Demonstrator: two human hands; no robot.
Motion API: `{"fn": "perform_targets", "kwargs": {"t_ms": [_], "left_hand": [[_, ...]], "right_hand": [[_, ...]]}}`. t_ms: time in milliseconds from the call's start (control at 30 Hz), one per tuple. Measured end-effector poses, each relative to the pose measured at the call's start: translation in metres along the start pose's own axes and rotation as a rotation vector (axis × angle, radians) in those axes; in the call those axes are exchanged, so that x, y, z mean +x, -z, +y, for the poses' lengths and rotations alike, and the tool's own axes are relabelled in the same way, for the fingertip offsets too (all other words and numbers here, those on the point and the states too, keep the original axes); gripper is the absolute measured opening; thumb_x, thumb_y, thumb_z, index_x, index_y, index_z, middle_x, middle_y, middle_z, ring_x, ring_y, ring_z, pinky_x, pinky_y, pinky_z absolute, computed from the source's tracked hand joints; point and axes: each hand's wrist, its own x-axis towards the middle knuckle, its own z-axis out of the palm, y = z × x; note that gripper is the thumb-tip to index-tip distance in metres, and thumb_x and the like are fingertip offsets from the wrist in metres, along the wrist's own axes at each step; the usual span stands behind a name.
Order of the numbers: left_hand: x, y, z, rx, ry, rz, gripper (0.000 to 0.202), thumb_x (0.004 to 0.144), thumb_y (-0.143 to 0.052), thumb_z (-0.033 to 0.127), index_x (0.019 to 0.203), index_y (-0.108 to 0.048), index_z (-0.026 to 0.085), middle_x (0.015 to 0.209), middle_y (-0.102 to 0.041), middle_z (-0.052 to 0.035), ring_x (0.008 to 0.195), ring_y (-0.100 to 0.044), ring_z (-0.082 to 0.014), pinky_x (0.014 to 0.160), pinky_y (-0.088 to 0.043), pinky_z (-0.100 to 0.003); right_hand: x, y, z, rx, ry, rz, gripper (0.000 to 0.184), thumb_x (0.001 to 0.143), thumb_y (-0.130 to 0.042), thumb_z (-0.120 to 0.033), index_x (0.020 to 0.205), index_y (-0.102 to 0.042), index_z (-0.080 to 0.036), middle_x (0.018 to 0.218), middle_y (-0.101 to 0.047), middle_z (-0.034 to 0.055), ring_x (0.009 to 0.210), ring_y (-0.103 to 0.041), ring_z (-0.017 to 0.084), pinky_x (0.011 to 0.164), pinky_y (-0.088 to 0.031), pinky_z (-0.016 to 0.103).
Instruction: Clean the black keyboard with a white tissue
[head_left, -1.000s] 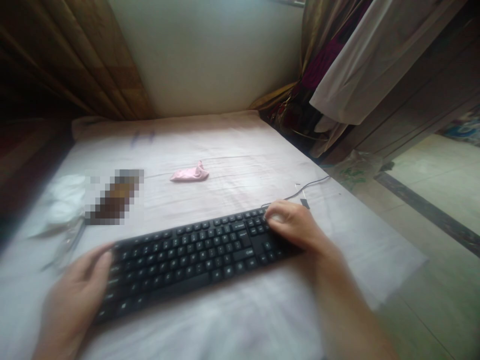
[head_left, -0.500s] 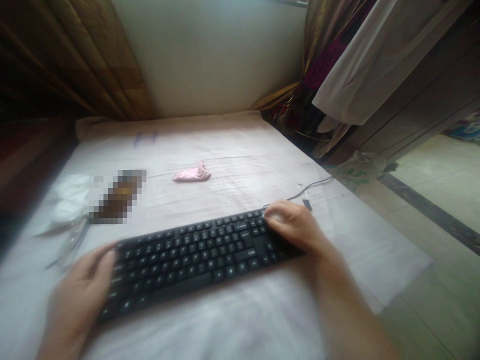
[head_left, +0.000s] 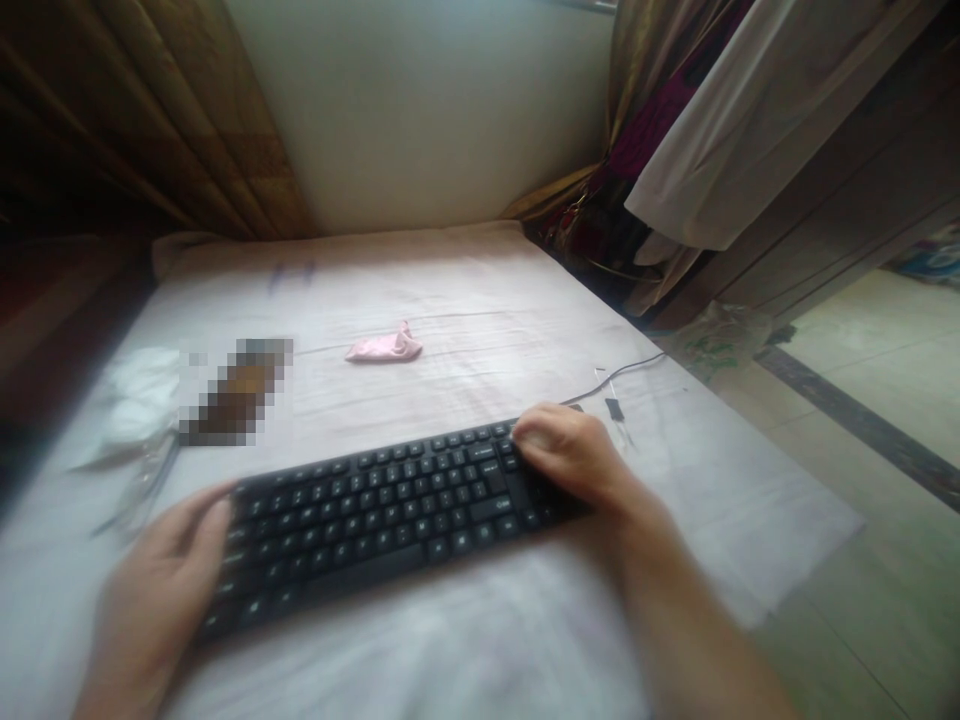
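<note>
A black keyboard [head_left: 375, 510] lies slantwise on a white cloth-covered table [head_left: 465, 300]. My left hand [head_left: 161, 590] grips its left end, thumb on top of the keys and fingers round the edge. My right hand [head_left: 574, 455] rests curled over the right end, on the number pad, fingers bent round the far edge. A thin black cable [head_left: 622, 370] runs from the keyboard's far right corner towards the table's right edge.
A crumpled pink cloth [head_left: 384, 345] lies in the middle of the table. A pixelated brown object [head_left: 236, 390] and clear plastic wrapping [head_left: 135, 400] sit at the left. Curtains hang behind, fabric drapes at the right, tiled floor [head_left: 885, 400] beyond the table's right edge.
My right hand has slid a little to the left along the keyboard's right end. The left hand and the keyboard have hardly moved.
</note>
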Motion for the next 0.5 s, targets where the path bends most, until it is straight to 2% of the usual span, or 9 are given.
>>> {"fn": "perform_targets", "kwargs": {"t_ms": [200, 300, 400, 500], "left_hand": [[0.0009, -0.0009, -0.0018, -0.016, 0.026, -0.031, 0.048, 0.077, -0.042, 0.055, 0.108, -0.068, 0.029, 0.111, -0.071, -0.0029, 0.093, -0.067, -0.0278, 0.092, -0.048, -0.044], [0.0005, -0.0009, 0.0000, -0.015, 0.016, -0.032, 0.048, 0.077, -0.042, 0.055, 0.107, -0.068, 0.028, 0.113, -0.070, -0.0038, 0.102, -0.065, -0.0297, 0.094, -0.048, -0.044], [-0.0009, 0.0005, 0.0044, -0.008, 0.020, -0.021, 0.046, 0.077, -0.041, 0.053, 0.105, -0.069, 0.028, 0.111, -0.071, -0.0032, 0.101, -0.066, -0.0292, 0.092, -0.048, -0.043], [-0.0018, 0.0020, 0.0067, 0.000, 0.029, -0.024, 0.045, 0.077, -0.042, 0.052, 0.104, -0.069, 0.029, 0.110, -0.072, -0.0028, 0.098, -0.066, -0.0290, 0.090, -0.049, -0.043]], "right_hand": [[0.0002, -0.0015, -0.0004, -0.057, 0.006, -0.073, 0.014, 0.075, -0.059, -0.011, 0.073, -0.067, -0.023, 0.079, -0.070, 0.0000, 0.074, -0.064, 0.015, 0.070, -0.047, 0.025], [0.0000, -0.0011, -0.0039, 0.005, 0.033, -0.015, 0.013, 0.078, -0.059, -0.013, 0.074, -0.067, -0.023, 0.082, -0.070, 0.0010, 0.077, -0.065, 0.016, 0.073, -0.049, 0.026], [0.0021, -0.0042, -0.0087, 0.031, 0.071, 0.051, 0.014, 0.082, -0.057, -0.015, 0.077, -0.067, -0.023, 0.087, -0.072, 0.0028, 0.080, -0.065, 0.016, 0.075, -0.049, 0.027], [0.0046, -0.0082, -0.0099, -0.042, 0.089, -0.007, 0.016, 0.081, -0.057, -0.013, 0.075, -0.067, -0.023, 0.085, -0.072, 0.0023, 0.076, -0.065, 0.016, 0.071, -0.048, 0.025]]}}
